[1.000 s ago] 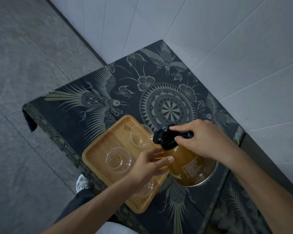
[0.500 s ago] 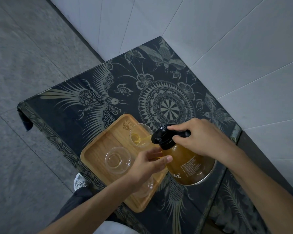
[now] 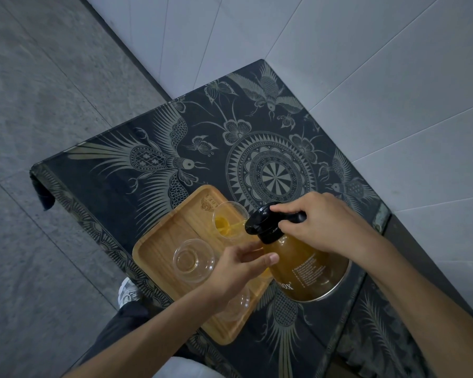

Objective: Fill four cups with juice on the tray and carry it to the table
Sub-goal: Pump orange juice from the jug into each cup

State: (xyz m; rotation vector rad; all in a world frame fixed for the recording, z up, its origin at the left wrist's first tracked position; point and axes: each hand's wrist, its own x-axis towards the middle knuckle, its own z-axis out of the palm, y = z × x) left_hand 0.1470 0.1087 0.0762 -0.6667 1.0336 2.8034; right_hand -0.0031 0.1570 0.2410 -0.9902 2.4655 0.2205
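A rectangular light wooden tray [image 3: 159,257] lies on a dark cloth patterned with pale birds and a round medallion [image 3: 271,173], near the cloth's front edge. The right hand [image 3: 322,222] grips the black handle of a round glass jug of amber juice [image 3: 309,271], which is tilted toward the tray; its black lid [image 3: 260,222] hangs over the tray's far right corner. A thin stream of juice runs from the spout into a clear glass cup [image 3: 228,221] standing in that corner, where yellow liquid has pooled. The left hand [image 3: 238,266] rests against the jug's neck above the tray, fingers nearly straight, grasping nothing. A second clear cup [image 3: 193,260] stands at the tray's middle with only a trace of liquid. A third clear cup [image 3: 236,304] shows under the left wrist at the tray's near end; its contents cannot be told.
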